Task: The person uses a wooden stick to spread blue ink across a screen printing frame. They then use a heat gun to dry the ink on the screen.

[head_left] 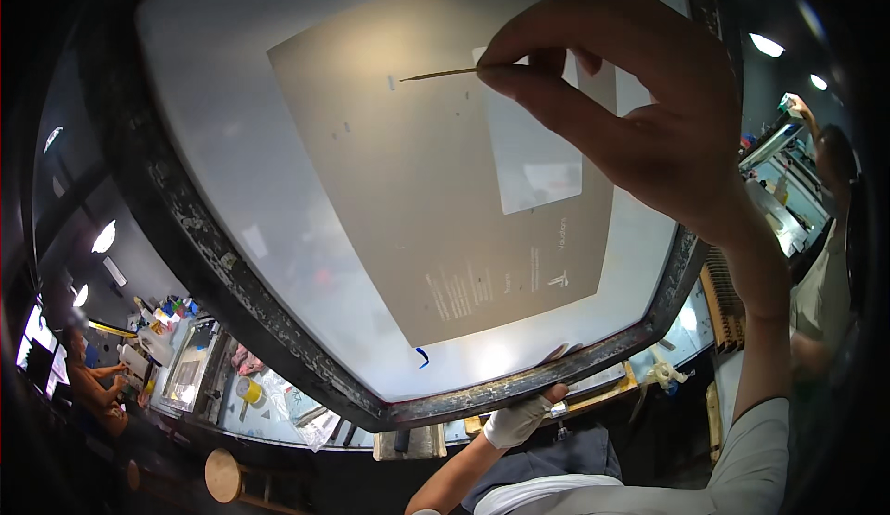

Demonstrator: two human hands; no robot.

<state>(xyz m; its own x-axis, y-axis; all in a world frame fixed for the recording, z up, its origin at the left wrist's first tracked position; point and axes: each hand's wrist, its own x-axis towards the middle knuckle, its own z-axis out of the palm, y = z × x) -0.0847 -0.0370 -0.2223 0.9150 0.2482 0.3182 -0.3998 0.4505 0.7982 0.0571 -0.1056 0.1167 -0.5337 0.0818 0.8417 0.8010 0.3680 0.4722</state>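
A large screen-printing frame, dark and worn along its bars, stands tilted in front of me. Across it stretches pale mesh with a big grey-brown coated area. That area shows a clear rectangle, pale lettering and several small bluish spots. Between thumb and fingertips my right hand pinches a thin pointed stick. Its tip is close beside a bluish spot near the top; whether it touches the surface I cannot tell. My left hand, in a whitish glove with bare fingertips, grips the frame's lower bar.
Below the frame runs a workbench with a yellow-and-white roll, plastic wrap and tools. A round wooden stool stands at lower left. One person works at far left, another at far right. Several lamps shine around.
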